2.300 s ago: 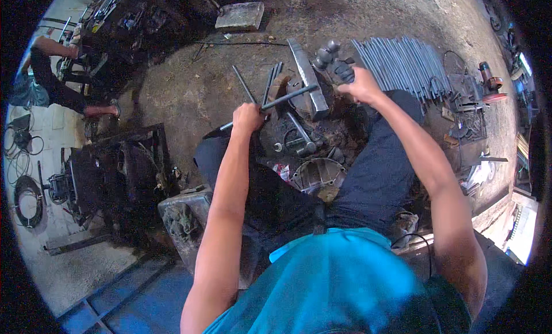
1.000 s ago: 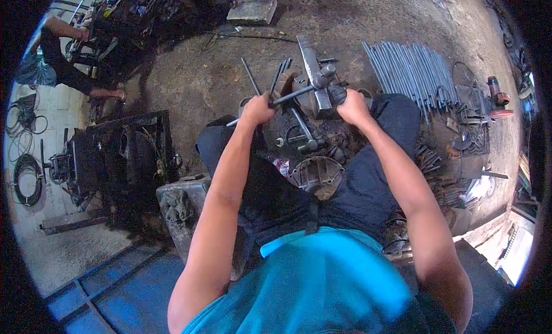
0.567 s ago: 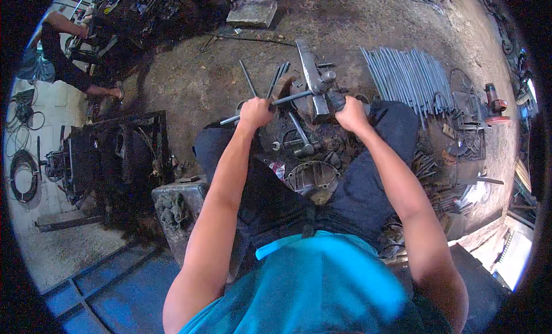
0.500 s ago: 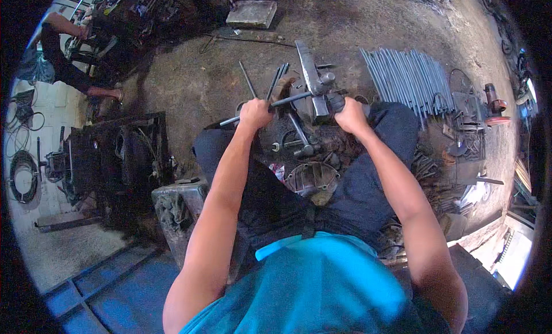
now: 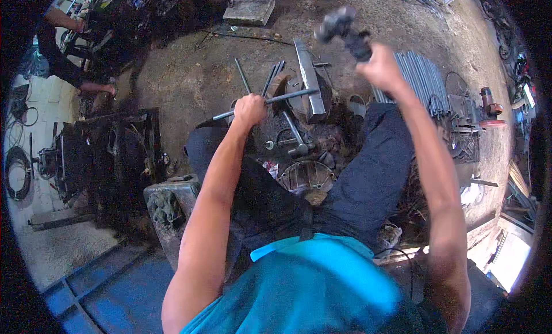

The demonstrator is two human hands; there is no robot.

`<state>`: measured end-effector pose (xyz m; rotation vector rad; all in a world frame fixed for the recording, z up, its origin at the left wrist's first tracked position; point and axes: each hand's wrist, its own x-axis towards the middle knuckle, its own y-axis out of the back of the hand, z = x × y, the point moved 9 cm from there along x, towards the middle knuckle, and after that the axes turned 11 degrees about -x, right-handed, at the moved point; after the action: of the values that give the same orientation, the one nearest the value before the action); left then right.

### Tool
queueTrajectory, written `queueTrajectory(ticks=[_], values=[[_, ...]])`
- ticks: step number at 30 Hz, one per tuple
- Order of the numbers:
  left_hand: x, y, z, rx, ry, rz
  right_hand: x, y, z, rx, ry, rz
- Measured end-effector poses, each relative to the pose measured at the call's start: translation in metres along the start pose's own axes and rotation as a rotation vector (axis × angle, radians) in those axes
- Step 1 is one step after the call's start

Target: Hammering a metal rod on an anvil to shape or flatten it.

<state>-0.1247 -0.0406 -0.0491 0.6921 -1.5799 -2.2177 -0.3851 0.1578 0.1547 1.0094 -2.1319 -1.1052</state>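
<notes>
My left hand (image 5: 250, 109) is closed around a metal rod (image 5: 288, 96). The rod's far end rests on a narrow steel anvil bar (image 5: 309, 75) between my knees. Raised above and to the right of the anvil, my right hand (image 5: 382, 69) grips a hammer (image 5: 338, 26), its head blurred by motion. A second hammer (image 5: 294, 130) lies head-down by the anvil's near side, close to an open-ended wrench (image 5: 269, 144). Beyond my left hand, a few more rods (image 5: 242, 75) stick up at a slant.
Many cut rods (image 5: 422, 75) lie side by side at the right, near an angle grinder (image 5: 490, 109). Dark machinery (image 5: 115, 161) stands left. A stone block (image 5: 249, 12) sits far ahead. At the upper left another person's leg (image 5: 95, 88) and arm show.
My right hand has swung the hammer up and away from the anvil. My left hand keeps hold of the rod, whose end still lies on the anvil.
</notes>
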Motion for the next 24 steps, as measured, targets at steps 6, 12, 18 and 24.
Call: queueTrajectory(ticks=[6,12,18,24], values=[[-0.003,-0.001,-0.007,0.007,-0.014,0.034,0.041,0.135,-0.101,0.371,0.001,0.297],[0.000,-0.005,-0.005,0.033,-0.011,-0.004,-0.012,-0.036,0.001,0.299,-0.167,0.244],[-0.005,-0.004,-0.006,0.001,-0.014,0.010,-0.040,-0.065,0.018,-0.182,-0.142,-0.070],[-0.012,0.005,-0.008,0.012,0.030,0.022,0.052,0.112,-0.079,-0.221,0.336,0.407]])
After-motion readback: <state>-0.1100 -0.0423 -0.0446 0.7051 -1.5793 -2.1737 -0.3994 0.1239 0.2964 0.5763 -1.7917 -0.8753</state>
